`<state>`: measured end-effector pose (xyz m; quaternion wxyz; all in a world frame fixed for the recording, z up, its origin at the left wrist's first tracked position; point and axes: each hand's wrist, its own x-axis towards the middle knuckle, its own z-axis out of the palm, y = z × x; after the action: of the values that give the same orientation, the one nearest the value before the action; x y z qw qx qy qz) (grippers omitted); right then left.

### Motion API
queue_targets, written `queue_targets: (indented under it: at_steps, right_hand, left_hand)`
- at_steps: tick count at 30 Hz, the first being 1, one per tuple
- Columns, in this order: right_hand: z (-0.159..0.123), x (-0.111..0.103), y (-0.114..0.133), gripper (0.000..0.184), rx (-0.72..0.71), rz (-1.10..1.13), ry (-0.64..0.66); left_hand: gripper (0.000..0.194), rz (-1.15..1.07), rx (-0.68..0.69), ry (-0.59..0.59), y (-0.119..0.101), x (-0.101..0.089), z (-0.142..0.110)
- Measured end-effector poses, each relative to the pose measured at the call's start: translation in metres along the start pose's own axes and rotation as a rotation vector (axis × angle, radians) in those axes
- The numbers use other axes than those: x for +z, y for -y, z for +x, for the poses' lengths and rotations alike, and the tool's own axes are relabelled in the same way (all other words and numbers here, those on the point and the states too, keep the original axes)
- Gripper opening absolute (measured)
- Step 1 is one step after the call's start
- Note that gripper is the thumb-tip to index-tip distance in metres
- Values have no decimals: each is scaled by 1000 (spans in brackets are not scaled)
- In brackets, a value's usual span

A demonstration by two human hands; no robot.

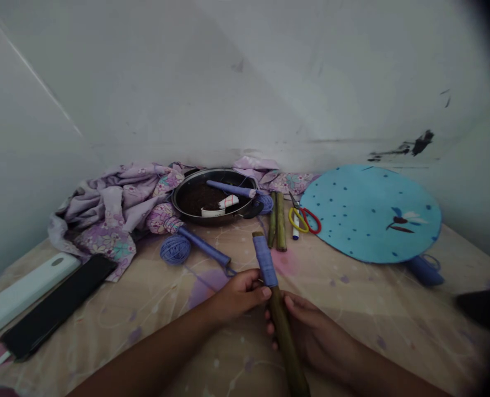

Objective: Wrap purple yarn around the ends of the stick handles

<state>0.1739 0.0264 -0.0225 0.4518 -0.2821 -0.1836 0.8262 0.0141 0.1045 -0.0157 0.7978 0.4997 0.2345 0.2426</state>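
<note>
A greenish-brown stick [285, 336], like a length of plant stem, tilts up and away from me. Blue-purple yarn [264, 260] is wound closely around its upper part, leaving the tip bare. My right hand [306, 328] is closed around the stick below the winding. At the winding's lower edge, my left hand [245, 295] is closed with its thumb against the fingers, apparently pinching the yarn strand; the strand itself is hidden there. A ball of the same yarn [175, 250] lies to the left, with a loose strand trailing towards my left hand.
Behind are a black pan [178, 212] with dark soil-like material, a yarn-wrapped stick [230, 188] across it, bare sticks [281, 220], scissors [305, 219] and a marker [296, 229]. A blue round mat [369, 215] lies right; floral cloth [104, 209] and a black phone [58, 306] lie left.
</note>
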Motion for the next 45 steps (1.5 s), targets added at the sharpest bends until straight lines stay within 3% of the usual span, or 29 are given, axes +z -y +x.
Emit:
queue_targets:
  at_steps: [4,19,26,39,45]
  right_hand:
    - [-2,0,1,34,2,-30,0]
    - [0,1,-2,25,-23,-39,1]
    - [-1,-1,-1,31,-21,-26,9]
    - [0,-2,-3,18,-25,-8,34]
    - [-1,0,-2,20,-62,-40,-30]
  left_hand:
    - [38,-36,-12,-23,-1,3,-2]
    - [40,113,-10,-110,-3,1,-2]
    - [49,156,17,-157,-3,3,-4]
    - [50,66,-17,-44,-3,2,0]
    - [46,58,-23,-132,-7,4,-1]
